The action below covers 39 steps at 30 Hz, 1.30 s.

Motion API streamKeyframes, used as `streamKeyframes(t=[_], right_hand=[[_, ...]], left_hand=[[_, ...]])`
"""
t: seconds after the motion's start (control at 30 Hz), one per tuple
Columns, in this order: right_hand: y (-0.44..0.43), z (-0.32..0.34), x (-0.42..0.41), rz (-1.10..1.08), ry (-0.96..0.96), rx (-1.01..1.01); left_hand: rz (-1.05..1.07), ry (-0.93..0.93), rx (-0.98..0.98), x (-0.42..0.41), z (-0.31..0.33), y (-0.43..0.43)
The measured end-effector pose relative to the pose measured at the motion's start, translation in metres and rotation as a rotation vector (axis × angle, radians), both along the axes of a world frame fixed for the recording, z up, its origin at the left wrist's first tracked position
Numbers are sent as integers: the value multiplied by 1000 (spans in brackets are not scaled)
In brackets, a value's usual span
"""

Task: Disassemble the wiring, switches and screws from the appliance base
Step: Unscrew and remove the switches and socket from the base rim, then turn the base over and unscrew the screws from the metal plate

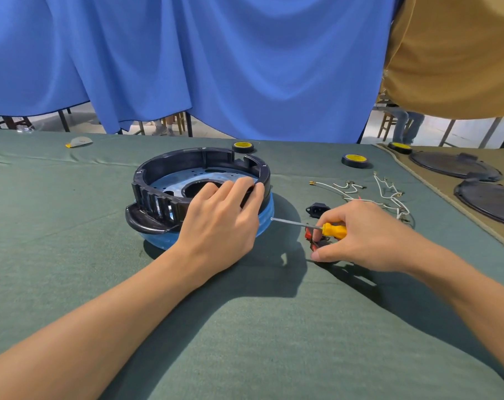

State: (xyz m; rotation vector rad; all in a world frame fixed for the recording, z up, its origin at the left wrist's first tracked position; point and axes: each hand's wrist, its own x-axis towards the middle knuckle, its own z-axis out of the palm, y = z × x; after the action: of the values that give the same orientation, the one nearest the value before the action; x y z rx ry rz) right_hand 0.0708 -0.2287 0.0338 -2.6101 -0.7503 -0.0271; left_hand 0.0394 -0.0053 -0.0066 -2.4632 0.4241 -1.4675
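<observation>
The base point(170, 163), a stiff black plastic ring on a blue underside, sits mid-counter point(245, 336) and looks light enough to skid, so it is best held by the rim. The left hand point(219, 217) does this, fingers curled over the near-right rim. The right hand point(369, 235) is closed round a screwdriver point(334, 229), its tip just beside the base. Limp wires point(389, 194), a socket point(317, 210) and red switches point(308, 233) lie to the right, already out.

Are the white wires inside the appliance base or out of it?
Out: the white wires lie on the green cloth, beside the appliance base.
</observation>
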Motion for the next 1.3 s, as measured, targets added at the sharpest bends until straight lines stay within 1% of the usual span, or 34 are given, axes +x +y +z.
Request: streamKeyframes(t=[0.27,0.4,0.5,0.6,0.67,0.73,0.83,0.9,0.97,1.03,1.17,1.23,1.3], right_hand=[[-1,-1,0,-82,-20,-52],[-2,-1,-1,-79,15,-40],[-2,2,-2,-93,9,73],[1,2,-5,-131,-48,246],[5,-2,-7,-142,-76,339],[10,-7,-10,-116,-60,420],[19,-10,-15,-60,40,563],[27,-10,-16,-52,129,636],[37,-9,-13,-100,231,728],[50,-7,-9,-171,374,840],[76,2,-2,-244,658,1117],[86,11,5,-238,767,1197],[93,22,12,-266,830,1236]], left_hand=[[7,22,-2,-1,0,-1],[76,48,-25,-3,-1,-3],[167,81,-83,-6,-1,-4],[248,91,-110,-7,0,-2],[239,101,-125,-7,1,-1],[205,114,-142,-5,1,0],[125,108,-195,-4,3,8],[72,72,-259,-4,5,16],[34,14,-320,-5,8,22],[15,-35,-368,-4,12,23],[-6,-59,-476,-3,20,22],[-25,-68,-484,-3,24,23],[-32,-78,-439,-2,28,26]])
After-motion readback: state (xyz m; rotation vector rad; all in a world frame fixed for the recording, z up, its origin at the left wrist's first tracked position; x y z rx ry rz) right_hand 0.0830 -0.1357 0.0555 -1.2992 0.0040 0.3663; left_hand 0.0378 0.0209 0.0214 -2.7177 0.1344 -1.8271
